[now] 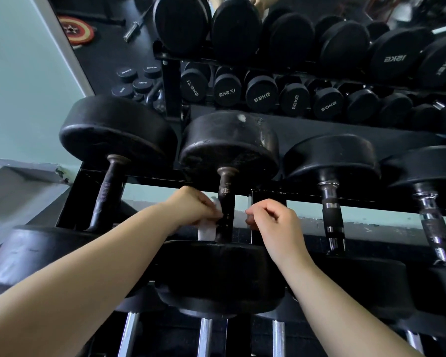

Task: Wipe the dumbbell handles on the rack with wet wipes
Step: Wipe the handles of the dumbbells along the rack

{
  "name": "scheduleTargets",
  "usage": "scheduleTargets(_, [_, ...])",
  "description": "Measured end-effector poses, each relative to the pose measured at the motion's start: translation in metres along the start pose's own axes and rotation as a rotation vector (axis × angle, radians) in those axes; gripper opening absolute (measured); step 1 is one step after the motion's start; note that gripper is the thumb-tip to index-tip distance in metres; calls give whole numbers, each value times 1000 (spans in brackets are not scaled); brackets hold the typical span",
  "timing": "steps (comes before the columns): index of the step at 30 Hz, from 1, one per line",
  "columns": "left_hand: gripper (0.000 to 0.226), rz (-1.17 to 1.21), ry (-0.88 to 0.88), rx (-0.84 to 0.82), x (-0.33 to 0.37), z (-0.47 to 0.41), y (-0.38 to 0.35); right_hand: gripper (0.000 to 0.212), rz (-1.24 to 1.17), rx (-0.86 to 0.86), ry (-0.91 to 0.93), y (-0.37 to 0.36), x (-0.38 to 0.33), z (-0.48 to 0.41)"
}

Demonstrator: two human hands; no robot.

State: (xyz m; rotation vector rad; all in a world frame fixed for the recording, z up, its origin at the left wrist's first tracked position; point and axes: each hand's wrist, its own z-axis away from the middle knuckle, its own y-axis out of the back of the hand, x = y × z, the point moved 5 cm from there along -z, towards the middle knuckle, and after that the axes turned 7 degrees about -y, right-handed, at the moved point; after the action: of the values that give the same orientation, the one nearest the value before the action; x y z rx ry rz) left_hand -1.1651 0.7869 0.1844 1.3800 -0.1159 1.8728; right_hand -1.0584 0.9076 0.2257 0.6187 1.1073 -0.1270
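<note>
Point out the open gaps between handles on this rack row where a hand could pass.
Open: the gap between the black-gripped chrome handle and the far-right chrome handle. Crowded: around the dark rusty handle, where the left hand with a white wipe and the right hand sit.

The person's arms are bare. The left forearm (pixel 101 274) and the right forearm (pixel 332 300) are uncovered along all their visible length, from the bottom edge of the picture to the wrists. Both are slim and smooth; under the wide lens they look broad at the picture's edge and narrow toward the wrists. The left hand (pixel 191 204) and the right hand (pixel 271 220) are bare as well, small and smooth. On the back of the right hand the knuckles stand out as a row of soft ridges.
</note>
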Motion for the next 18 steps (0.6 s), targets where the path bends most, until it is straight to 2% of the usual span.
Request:
scheduleTargets(2, [28, -78, 2, -45, 0, 6, -2, 25, -9, 6, 0, 0, -1, 1])
scheduleTargets(3, [28, -57, -24, -12, 2, 5, 0, 25, -16, 10, 3, 0, -1, 2])
scheduleTargets(6, [28, 201, -57, 208, 14, -3, 11, 25, -32, 15, 8, 1, -4, 5])
scheduleTargets(7, [29, 207, -68, 236, 19, -5, 11, 25, -34, 16, 5, 1, -4, 5])
scheduleTargets(10, [30, 125, -41, 137, 26, -3, 6, 24, -37, 18, -1, 1, -4, 6])
scheduleTargets(13, [28, 257, 40, -52, 18, 4, -1, 25, -34, 8, -4, 1, -4, 5])
scheduleTargets(15, [30, 353, 83, -50, 13, 6, -1, 25, -33, -11, 2, 0, -3, 4])
scheduleTargets(18, [27, 487, 126, 48, 8, 6, 1, 24, -22, -14, 6, 0, -2, 3])
